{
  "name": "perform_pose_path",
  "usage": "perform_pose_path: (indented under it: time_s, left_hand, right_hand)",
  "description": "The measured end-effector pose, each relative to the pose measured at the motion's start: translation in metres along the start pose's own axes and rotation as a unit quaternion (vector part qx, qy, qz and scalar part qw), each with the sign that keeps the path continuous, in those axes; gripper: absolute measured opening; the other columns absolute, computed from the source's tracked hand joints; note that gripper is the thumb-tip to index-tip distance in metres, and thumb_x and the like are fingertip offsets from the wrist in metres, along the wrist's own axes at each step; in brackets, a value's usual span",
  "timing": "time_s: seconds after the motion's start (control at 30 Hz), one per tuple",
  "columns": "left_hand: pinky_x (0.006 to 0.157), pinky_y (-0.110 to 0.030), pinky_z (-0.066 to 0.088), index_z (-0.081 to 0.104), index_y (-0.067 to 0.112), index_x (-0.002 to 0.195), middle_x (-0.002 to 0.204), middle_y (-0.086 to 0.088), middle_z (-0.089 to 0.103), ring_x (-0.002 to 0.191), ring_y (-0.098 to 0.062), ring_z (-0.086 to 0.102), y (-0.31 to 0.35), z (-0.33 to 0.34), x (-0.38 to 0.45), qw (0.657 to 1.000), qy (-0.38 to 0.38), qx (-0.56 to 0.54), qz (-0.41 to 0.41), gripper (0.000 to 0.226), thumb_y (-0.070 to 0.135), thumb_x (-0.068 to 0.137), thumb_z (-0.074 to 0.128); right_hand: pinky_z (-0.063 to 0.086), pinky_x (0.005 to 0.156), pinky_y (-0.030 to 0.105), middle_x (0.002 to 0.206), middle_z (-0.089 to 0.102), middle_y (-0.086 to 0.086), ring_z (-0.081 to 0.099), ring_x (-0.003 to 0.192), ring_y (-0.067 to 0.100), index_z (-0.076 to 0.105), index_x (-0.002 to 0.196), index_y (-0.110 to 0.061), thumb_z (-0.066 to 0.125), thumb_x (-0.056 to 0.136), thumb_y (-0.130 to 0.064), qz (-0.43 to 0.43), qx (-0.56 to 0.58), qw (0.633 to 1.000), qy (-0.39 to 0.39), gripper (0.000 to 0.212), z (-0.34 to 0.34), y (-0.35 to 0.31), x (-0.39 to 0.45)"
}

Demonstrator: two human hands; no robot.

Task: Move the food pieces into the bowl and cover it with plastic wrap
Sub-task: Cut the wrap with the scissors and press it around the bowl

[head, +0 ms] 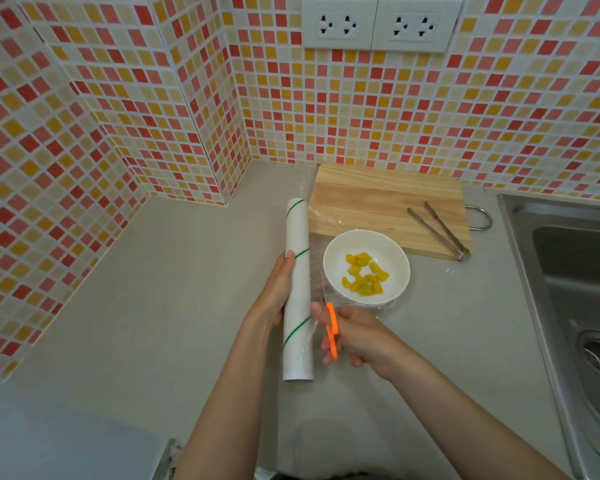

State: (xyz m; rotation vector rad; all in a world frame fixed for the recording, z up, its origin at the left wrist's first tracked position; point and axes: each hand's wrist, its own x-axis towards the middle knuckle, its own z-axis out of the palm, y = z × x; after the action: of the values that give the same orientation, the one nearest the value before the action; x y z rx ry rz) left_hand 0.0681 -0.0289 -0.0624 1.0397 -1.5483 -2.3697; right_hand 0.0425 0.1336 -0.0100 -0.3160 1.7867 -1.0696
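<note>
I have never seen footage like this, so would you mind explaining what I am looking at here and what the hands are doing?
There is no machine: one camera worn on a person's head looks down at a kitchen counter. The left hand steadies a roll of plastic wrap. The right hand holds orange-handled scissors, blades at the film drawn from the roll across a white bowl of yellow food pieces. Behind lies a wooden cutting board with metal tongs on it; a steel sink is at the right.
</note>
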Motion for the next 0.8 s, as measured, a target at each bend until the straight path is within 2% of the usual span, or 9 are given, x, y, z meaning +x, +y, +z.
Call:
perform_pose_path:
  time_s: [0.1, 0.2, 0.27, 0.33, 0.4, 0.5, 0.57, 0.67, 0.8]
  left_hand:
    - [0.068, -0.033, 0.053, 0.043, 0.016, 0.131, 0.099, -0.010, 0.059, 0.073, -0.019, 0.066, 0.001, 0.001, 0.003, 0.999, 0.009, 0.039, 0.012, 0.048, 0.048, 0.097, 0.034]
    - [0.071, -0.034, 0.050, 0.042, 0.015, 0.131, 0.093, -0.008, 0.058, 0.076, -0.020, 0.060, 0.003, 0.004, 0.002, 0.998, 0.012, 0.054, 0.017, 0.049, 0.049, 0.097, 0.033]
    - [0.082, -0.043, 0.052, 0.041, 0.017, 0.132, 0.104, -0.014, 0.060, 0.090, -0.029, 0.063, 0.002, 0.006, 0.001, 0.999, 0.007, 0.051, 0.009, 0.050, 0.050, 0.096, 0.033]
    - [0.096, -0.054, 0.047, 0.040, 0.018, 0.133, 0.119, -0.023, 0.057, 0.107, -0.039, 0.059, 0.001, 0.009, 0.000, 0.999, 0.003, 0.041, 0.001, 0.051, 0.052, 0.096, 0.033]
    - [0.098, -0.057, 0.045, 0.040, 0.015, 0.134, 0.125, -0.027, 0.054, 0.107, -0.039, 0.058, 0.001, 0.010, -0.001, 0.999, 0.002, 0.038, -0.001, 0.054, 0.052, 0.096, 0.033]
    - [0.093, -0.055, 0.049, 0.040, 0.011, 0.134, 0.123, -0.031, 0.054, 0.098, -0.036, 0.059, 0.002, 0.011, -0.003, 0.999, -0.004, 0.035, -0.007, 0.057, 0.052, 0.096, 0.032]
    - [0.078, -0.047, 0.052, 0.040, 0.005, 0.133, 0.103, -0.027, 0.058, 0.083, -0.034, 0.060, 0.002, 0.013, -0.003, 0.999, -0.013, 0.040, -0.016, 0.062, 0.053, 0.096, 0.030]
    - [0.054, -0.031, 0.047, 0.044, -0.002, 0.121, 0.073, -0.017, 0.051, 0.052, -0.023, 0.058, -0.001, 0.015, -0.004, 0.998, -0.040, 0.045, -0.024, 0.064, 0.054, 0.096, 0.026]
    - [0.048, -0.028, 0.044, 0.038, 0.004, 0.104, 0.062, -0.016, 0.045, 0.040, -0.023, 0.051, -0.001, 0.019, -0.004, 0.997, -0.062, 0.043, -0.008, 0.051, 0.053, 0.097, 0.024]
  right_hand:
    - [0.020, 0.035, 0.017, 0.060, 0.064, 0.003, 0.064, 0.049, 0.015, 0.057, 0.087, -0.013, 0.060, 0.068, -0.069, -0.001, 0.002, 1.000, 0.018, 0.058, 0.001, -0.004, 0.005]
    - [0.019, 0.033, 0.016, 0.054, 0.062, 0.002, 0.062, 0.043, 0.015, 0.056, 0.078, -0.013, 0.064, 0.067, -0.065, -0.008, 0.023, 0.999, 0.046, 0.053, 0.001, -0.004, 0.008]
    - [0.018, 0.033, 0.016, 0.053, 0.061, 0.002, 0.061, 0.042, 0.014, 0.054, 0.072, -0.014, 0.066, 0.067, -0.063, -0.014, 0.035, 0.998, 0.057, 0.050, 0.001, -0.005, 0.009]
    - [0.018, 0.034, 0.015, 0.053, 0.061, 0.001, 0.061, 0.042, 0.013, 0.055, 0.072, -0.015, 0.065, 0.069, -0.062, -0.017, 0.041, 0.998, 0.054, 0.049, 0.001, -0.008, 0.011]
    - [0.017, 0.034, 0.015, 0.053, 0.062, 0.001, 0.061, 0.042, 0.013, 0.056, 0.072, -0.016, 0.064, 0.069, -0.063, -0.016, 0.042, 0.998, 0.050, 0.049, 0.000, -0.011, 0.013]
    - [0.020, 0.032, 0.016, 0.053, 0.061, 0.002, 0.059, 0.040, 0.013, 0.057, 0.065, -0.017, 0.067, 0.069, -0.061, -0.021, 0.056, 0.996, 0.064, 0.046, -0.001, -0.012, 0.018]
    - [0.021, 0.030, 0.015, 0.049, 0.060, 0.001, 0.057, 0.038, 0.012, 0.056, 0.062, -0.017, 0.068, 0.069, -0.059, -0.027, 0.071, 0.994, 0.083, 0.044, -0.001, -0.014, 0.021]
    - [0.020, 0.031, 0.014, 0.046, 0.061, 0.000, 0.058, 0.036, 0.012, 0.056, 0.068, -0.014, 0.068, 0.068, -0.060, -0.025, 0.084, 0.992, 0.088, 0.048, -0.003, -0.021, 0.027]
    - [0.020, 0.032, 0.013, 0.044, 0.060, 0.000, 0.059, 0.036, 0.014, 0.056, 0.071, -0.014, 0.068, 0.063, -0.065, -0.008, 0.095, 0.991, 0.093, 0.054, -0.007, -0.028, 0.034]
